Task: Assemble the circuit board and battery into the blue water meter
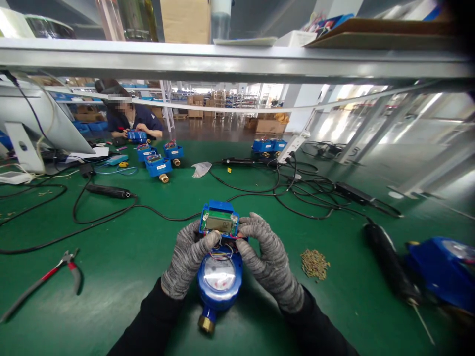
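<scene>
A blue water meter point(219, 277) with a brass fitting stands on the green table in front of me. At its far end a circuit board with a lit display point(219, 225) sits in a blue housing, tilted toward me, with thin wires below it. My left hand point(189, 257), in a grey knit glove, is closed on the housing's left side, thumb at the lower edge of the board. On the right side my gloved right hand point(269, 259) has its fingers closed at the housing's edge by a red wire. Exactly what those fingertips pinch is hidden.
Pliers point(55, 277) lie at the left, a small pile of screws point(314, 264) at the right. Beyond it are an electric screwdriver point(391, 262) and another blue meter point(445, 272). Black cables point(308, 198) cross the table. Several meters point(158, 165) and a seated person point(131, 116) are farther back.
</scene>
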The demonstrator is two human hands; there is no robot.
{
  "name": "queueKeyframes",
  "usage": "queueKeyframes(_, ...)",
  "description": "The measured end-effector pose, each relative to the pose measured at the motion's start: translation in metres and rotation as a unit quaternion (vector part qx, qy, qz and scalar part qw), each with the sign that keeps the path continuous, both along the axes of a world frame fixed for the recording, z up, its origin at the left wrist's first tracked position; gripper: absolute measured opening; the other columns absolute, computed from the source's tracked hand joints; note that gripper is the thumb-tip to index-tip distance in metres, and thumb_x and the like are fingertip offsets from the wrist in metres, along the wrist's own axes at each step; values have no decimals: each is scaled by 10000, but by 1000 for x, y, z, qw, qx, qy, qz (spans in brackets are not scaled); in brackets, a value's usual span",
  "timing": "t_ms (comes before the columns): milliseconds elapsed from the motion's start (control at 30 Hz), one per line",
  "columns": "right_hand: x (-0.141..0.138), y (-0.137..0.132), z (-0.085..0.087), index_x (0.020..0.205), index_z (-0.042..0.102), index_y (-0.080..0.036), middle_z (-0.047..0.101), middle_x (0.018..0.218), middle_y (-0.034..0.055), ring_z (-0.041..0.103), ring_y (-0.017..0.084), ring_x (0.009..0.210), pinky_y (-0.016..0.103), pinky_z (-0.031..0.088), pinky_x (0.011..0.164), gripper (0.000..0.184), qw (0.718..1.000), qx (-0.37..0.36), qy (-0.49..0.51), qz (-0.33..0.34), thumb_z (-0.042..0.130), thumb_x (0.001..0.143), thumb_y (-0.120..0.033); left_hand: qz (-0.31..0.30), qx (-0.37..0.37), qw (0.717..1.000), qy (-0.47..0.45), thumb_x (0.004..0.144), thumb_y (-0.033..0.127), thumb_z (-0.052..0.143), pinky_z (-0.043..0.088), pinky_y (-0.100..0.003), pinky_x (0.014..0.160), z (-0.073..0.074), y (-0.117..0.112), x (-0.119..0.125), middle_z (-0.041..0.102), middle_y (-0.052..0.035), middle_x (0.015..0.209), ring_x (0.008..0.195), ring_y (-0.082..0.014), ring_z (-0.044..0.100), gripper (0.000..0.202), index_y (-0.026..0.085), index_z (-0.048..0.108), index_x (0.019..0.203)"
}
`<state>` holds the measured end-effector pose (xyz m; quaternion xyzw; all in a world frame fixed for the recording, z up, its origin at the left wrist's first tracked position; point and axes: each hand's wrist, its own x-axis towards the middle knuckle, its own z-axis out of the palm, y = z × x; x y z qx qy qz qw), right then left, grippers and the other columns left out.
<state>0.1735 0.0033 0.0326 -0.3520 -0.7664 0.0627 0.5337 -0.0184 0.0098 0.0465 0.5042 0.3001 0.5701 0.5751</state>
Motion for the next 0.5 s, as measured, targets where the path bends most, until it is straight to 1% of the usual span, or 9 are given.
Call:
queueKeyframes(133,1,-2,0,1014,576,-261,655,920,-12,640,187,917,555,324,1150,148,1000,-9,4,3,605,901,-171,21,11,1000,20,779,316,771,549,-356,887,-2,-3,2,765,-83,1063,968,-258,707,322,171,753,1067)
queueKeyframes(200,0,-3,0,996,581,-259,651,890,-20,639,177,880,559,332,1146,135,1000,-10,10,-1,607,903,-166,43,20,998,44,785,319,768,546,-358,878,-2,-5,4,765,-75,1058,958,-255,705,314,185,749,1069)
queueKeyframes(267,0,-3,0,988,583,-258,650,882,-23,638,172,866,557,341,1143,132,1000,-9,17,-10,616,905,-160,88,27,992,86,776,321,776,537,-364,876,-2,-8,6,767,-70,1034,941,-254,700,301,195,751,1048)
queueKeyframes(333,0,-4,0,985,588,-259,651,884,-25,638,168,867,545,348,1142,134,999,-12,24,-19,621,907,-156,144,35,980,132,748,314,799,524,-369,880,0,-10,7,767,-63,1002,927,-254,691,290,206,757,1014)
queueKeyframes(400,0,-4,0,977,597,-262,651,880,-29,639,165,867,529,346,1145,127,999,-19,33,-22,628,907,-160,182,42,968,169,730,310,813,512,-372,889,0,-13,8,765,-59,987,928,-255,683,288,217,756,997)
queueKeyframes(433,0,-4,0,969,602,-263,651,878,-30,642,165,872,522,345,1146,119,999,-26,41,-24,629,909,-165,188,46,964,181,733,315,811,509,-371,892,1,-14,8,763,-58,989,928,-254,682,289,218,753,999)
queueKeyframes(500,1,-5,-2,953,616,-263,661,884,-23,647,182,928,510,349,1140,85,996,-52,61,-27,633,914,-189,178,51,964,191,754,331,794,511,-370,894,1,-15,8,762,-61,1004,931,-251,686,287,213,746,1011)
